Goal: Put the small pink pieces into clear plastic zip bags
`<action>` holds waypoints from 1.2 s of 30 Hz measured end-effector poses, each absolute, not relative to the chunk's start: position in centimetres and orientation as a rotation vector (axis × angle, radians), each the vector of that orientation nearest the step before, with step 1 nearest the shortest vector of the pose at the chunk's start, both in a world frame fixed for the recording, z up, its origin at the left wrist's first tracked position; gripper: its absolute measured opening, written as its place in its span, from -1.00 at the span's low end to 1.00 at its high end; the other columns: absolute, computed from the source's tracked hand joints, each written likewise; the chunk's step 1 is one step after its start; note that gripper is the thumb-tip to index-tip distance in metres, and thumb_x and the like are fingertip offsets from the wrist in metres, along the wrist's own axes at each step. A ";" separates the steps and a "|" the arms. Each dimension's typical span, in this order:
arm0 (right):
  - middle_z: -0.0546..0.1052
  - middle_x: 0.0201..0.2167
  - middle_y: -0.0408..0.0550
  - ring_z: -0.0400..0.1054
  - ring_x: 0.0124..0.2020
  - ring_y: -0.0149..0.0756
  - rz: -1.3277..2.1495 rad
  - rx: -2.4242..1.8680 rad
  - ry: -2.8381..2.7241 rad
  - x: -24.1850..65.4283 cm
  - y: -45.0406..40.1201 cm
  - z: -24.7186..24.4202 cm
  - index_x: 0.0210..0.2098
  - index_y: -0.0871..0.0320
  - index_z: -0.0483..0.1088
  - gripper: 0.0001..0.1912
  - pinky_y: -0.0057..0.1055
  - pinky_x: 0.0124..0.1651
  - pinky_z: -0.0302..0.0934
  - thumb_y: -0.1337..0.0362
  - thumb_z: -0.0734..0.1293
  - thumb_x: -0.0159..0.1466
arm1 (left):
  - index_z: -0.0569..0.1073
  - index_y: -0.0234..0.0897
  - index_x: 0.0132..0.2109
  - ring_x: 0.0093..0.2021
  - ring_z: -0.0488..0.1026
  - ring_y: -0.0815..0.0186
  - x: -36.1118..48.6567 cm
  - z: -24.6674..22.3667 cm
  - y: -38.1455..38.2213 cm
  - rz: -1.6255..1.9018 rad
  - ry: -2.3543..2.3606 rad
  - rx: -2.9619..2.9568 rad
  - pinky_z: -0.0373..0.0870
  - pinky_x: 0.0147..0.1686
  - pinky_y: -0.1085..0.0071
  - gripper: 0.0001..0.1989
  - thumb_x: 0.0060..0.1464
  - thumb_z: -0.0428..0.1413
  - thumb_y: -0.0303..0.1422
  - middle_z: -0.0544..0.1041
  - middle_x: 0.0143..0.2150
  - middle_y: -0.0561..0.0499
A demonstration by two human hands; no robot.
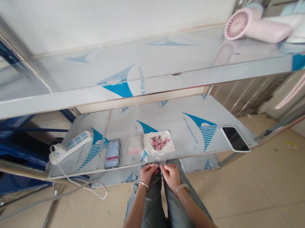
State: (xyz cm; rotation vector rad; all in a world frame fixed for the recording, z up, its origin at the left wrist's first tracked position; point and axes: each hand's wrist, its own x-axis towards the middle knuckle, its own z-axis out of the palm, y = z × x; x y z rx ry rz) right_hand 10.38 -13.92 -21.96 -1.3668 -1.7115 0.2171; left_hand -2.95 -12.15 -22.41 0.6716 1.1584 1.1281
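Observation:
My left hand [148, 174] and my right hand [171, 174] meet fingertip to fingertip over my lap, just in front of the lower shelf's edge. Both are closed in a pinch; whatever lies between the fingers is too small to name. Right beyond them, a clear plastic bag [156, 156] overlaps a white sheet [167, 135] that bears a pile of small dark red and pink pieces [160, 142]. Left of the sheet lie small clear bags with pink strips [134, 147].
A blurred-out packet [112, 153] and a white power strip [77, 142] with a cable lie on the left of the lower shelf [170, 113]. A phone [235, 139] rests at its right edge. Above, the upper shelf [78, 97] holds a pink hair dryer [261, 28].

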 end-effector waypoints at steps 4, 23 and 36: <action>0.23 -0.72 -0.21 0.08 -0.63 -0.47 0.207 -1.367 -1.713 10.3 -13.9 -21.8 -0.69 0.16 0.10 -0.51 -0.46 -0.38 -0.04 0.21 0.15 0.36 | 0.55 -0.38 -0.47 -0.56 0.38 0.47 -2.9 -22.4 -12.1 1.152 1.134 0.642 0.33 -0.48 0.55 -0.60 -0.43 0.40 -0.14 0.51 -0.56 0.03; 0.49 -0.51 -0.11 0.36 -0.43 -0.35 0.342 -1.382 -1.775 10.3 -14.3 -21.5 -0.43 0.15 0.44 -0.71 -0.41 -0.21 0.04 0.16 0.22 0.32 | 0.58 -0.41 -0.47 -0.55 0.36 0.46 -3.2 -22.4 -12.2 1.129 1.030 0.625 0.30 -0.46 0.52 -0.62 -0.38 0.39 -0.15 0.52 -0.55 -0.04; 0.44 -0.57 -0.12 0.29 -0.48 -0.35 0.238 -1.384 -1.805 10.3 -14.4 -21.2 -0.52 0.15 0.37 -0.72 -0.42 -0.25 0.02 0.30 0.18 0.29 | 0.57 -0.33 -0.47 -0.53 0.37 0.41 -3.1 -23.3 -12.1 1.115 1.092 0.754 0.33 -0.42 0.47 -0.69 -0.34 0.36 -0.19 0.52 -0.54 0.01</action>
